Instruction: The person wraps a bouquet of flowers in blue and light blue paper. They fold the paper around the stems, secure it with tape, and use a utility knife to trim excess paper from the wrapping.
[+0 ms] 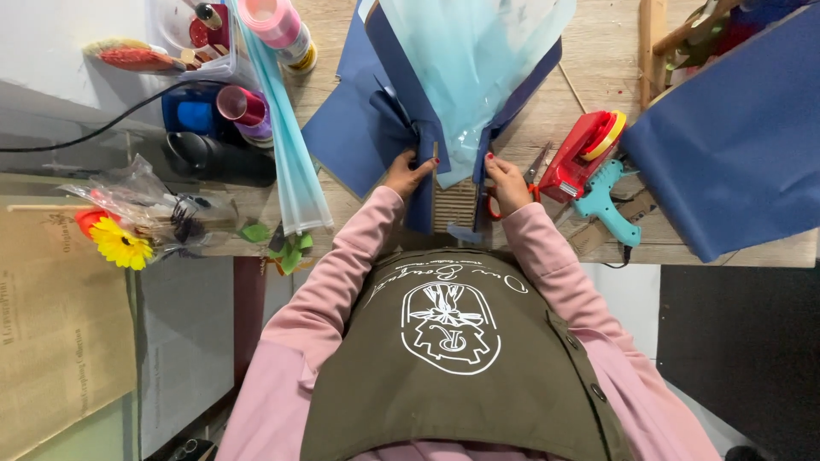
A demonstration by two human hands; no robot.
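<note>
Head view | wrap [461, 77] of blue paper over pale film lies mid-tabletop [598, 60], long axis running away from the person, narrow gathered end pointing at them | left hand [408, 173] fingers pinch its left fold, right hand [506, 181] fingers pinch the right, equally near | red tape dispenser [585, 154] just right.

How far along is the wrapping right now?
Done: pale blue tissue sits inside the dark blue paper. In hand: left hand and right hand pinch the paper's folds together at the base. Left: no tie or tape shows there; the red tape dispenser lies untouched.
</note>
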